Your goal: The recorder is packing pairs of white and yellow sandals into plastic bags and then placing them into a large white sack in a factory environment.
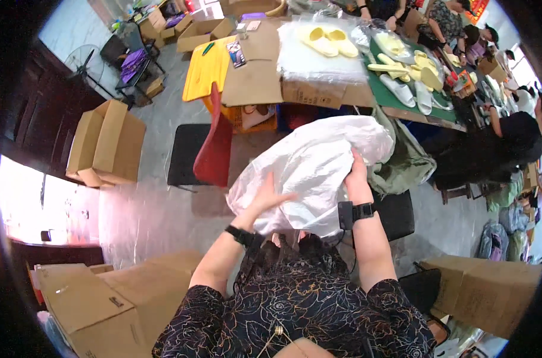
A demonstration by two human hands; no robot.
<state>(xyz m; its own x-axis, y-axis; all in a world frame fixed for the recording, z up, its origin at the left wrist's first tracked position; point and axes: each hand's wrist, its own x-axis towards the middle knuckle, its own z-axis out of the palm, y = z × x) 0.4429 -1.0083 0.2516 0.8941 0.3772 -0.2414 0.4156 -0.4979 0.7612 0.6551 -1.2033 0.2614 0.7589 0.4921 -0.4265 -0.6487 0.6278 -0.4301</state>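
Observation:
A large crumpled white woven sack point(307, 167) is spread out in front of my body. My left hand point(266, 197) lies against its near left side, with thumb and fingers spread apart. On the sack's right side, my right hand point(357, 173) grips the material, its fingertips partly hidden by the folds. Just beyond that hand a grey-green sack point(402, 158) hangs at the table's edge, beside the white one. Both my wrists wear black straps.
Ahead, a table holds clear plastic bags point(324, 62), yellow slippers point(342, 43) and white slippers point(397, 90). A red-backed chair point(214, 143) stands left of the sack. Cardboard boxes point(113, 143) sit at left and in both near corners. Several people work at the far right.

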